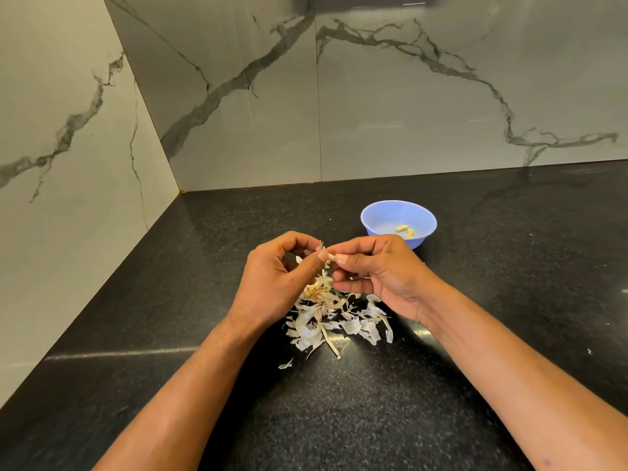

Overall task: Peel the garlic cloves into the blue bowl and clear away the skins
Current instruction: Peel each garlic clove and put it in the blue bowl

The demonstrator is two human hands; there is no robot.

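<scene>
Garlic peeled over its own mess

Both hands met above the skins (334,321) in the middle of the counter (509,300), so bits fell in one heap. The left hand (275,283) and right hand (380,270) each pinched the clove (331,257). The blue bowl (377,215) sat near, toward the back edge, holding peeled garlic (406,230), likely for a short drop.

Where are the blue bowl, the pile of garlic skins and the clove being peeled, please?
blue bowl (373,217): head view, bare left inner wall.
garlic skins (351,325): head view, middle of pile.
clove (331,257): head view, bare end between hands.
</scene>
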